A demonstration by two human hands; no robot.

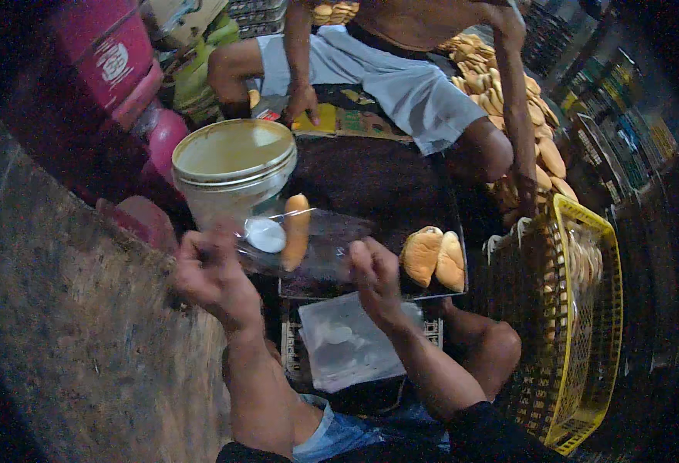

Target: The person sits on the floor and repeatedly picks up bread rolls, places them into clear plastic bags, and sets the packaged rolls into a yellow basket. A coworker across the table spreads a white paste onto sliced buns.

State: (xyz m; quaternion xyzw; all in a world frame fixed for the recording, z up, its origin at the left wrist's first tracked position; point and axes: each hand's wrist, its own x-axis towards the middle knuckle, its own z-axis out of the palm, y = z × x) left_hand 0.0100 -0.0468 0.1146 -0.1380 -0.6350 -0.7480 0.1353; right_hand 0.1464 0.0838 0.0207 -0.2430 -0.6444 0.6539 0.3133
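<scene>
Between my hands a clear plastic bag (333,234) is stretched over the dark tray. My left hand (215,278), blurred, pinches its left side; my right hand (374,272) grips the right side with closed fingers. A long bread roll (297,231) and a white round thing (265,235) show beside or under the film; whether they lie inside the bag I cannot tell. Two bread rolls (425,256) lie side by side at the tray's right corner. A stack of clear plastic bags (356,341) lies on a crate close to my lap.
A large whitish bucket (235,156) stands at the tray's left. Across from me sits a person in grey shorts (374,81), one hand near the tray's far edge. A yellow plastic crate (617,324) with bagged bread is at right, a heap of bread rolls (489,92) behind it.
</scene>
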